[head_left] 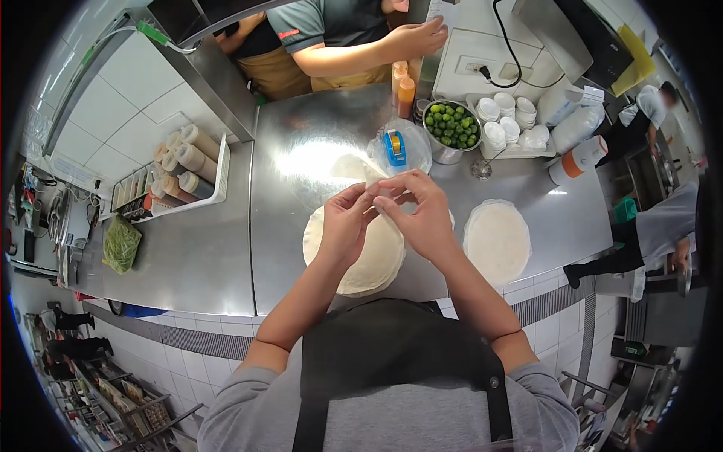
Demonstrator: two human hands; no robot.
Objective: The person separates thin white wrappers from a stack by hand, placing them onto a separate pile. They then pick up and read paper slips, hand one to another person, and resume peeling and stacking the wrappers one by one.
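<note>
Both my hands are raised over a stack of round, pale flour tortillas (361, 260) on the steel counter. Between my fingertips is a thin pale sheet (372, 172) that looks like a tortilla; its edge sticks up past my fingers. My left hand (349, 224) pinches it with thumb and fingers closed. Close against it, my right hand (419, 209) grips the same sheet, thumb towards the left hand. Fingers hide part of the sheet. A second pale round stack (497, 241) lies to the right, with a clear film edge showing around it.
Beyond my hands are a blue tape dispenser (394, 148), a pot of green limes (452, 128) and sauce bottles (406, 96). White cups (506, 113) stand right; a bottle basket (215, 177) and a green bag (121, 244) left. A co-worker's hand (416, 39) holds paper across the counter.
</note>
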